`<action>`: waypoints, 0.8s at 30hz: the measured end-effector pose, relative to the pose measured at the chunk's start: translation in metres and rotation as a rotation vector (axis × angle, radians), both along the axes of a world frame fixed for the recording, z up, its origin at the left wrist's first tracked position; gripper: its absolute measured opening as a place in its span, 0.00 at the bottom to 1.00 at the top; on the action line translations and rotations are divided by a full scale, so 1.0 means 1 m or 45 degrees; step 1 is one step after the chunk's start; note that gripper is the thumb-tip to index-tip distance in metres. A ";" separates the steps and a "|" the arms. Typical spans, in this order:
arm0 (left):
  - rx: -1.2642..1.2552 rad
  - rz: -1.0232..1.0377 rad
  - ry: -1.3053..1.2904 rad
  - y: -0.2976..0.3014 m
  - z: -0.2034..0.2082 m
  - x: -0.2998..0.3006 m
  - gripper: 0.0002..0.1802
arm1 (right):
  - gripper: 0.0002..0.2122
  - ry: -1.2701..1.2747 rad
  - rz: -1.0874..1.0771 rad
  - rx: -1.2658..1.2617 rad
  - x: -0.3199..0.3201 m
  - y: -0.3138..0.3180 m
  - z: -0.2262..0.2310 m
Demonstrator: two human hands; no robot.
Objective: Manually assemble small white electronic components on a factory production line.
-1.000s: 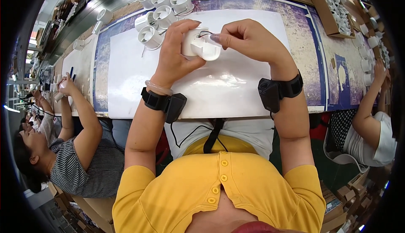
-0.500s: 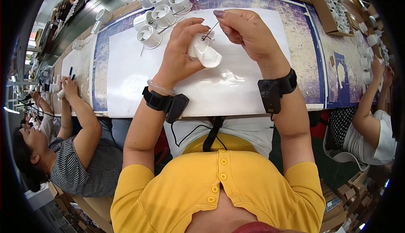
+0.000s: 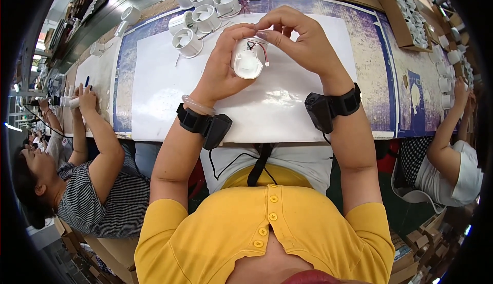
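A white plastic fan housing [image 3: 247,64] is tilted above the white sheet, and my left hand [image 3: 224,65] is wrapped round its left side. From dark leads at a small hole in its face, a thin red and dark wire [image 3: 263,50] curves down to a small white plug [image 3: 267,64] hanging loose. My right hand [image 3: 300,40] reaches over from the right, thumb and index finger pressed together at the housing's far rim, beside my left fingertips. Whatever lies between those two fingers is hidden.
Several round white fans [image 3: 206,19] with trailing wires stand at the back left. A cardboard box [image 3: 403,19] of white parts sits at the back right. Under my hands lies a glossy white sheet [image 3: 174,94]. Co-workers sit on both sides, a hand [image 3: 87,99] at left holding white parts.
My right hand has moved left and down from the outstretched wire to the housing's far rim. The wire now hangs curled, its plug visible. The housing has turned its face toward me.
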State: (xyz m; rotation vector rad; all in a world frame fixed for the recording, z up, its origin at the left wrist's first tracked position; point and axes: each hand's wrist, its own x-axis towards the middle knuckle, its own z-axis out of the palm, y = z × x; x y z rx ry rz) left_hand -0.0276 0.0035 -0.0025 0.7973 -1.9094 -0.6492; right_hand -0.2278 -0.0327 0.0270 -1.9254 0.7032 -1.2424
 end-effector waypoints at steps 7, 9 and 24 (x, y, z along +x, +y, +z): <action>0.054 -0.056 -0.016 -0.003 -0.003 0.002 0.39 | 0.10 0.178 0.176 -0.102 0.000 0.002 0.003; 0.109 -0.051 -0.018 0.000 -0.002 0.002 0.39 | 0.11 0.184 0.187 -0.197 0.002 0.003 0.004; 0.414 -0.111 0.267 0.008 0.001 -0.011 0.42 | 0.07 -0.099 0.048 -0.220 0.024 0.007 -0.012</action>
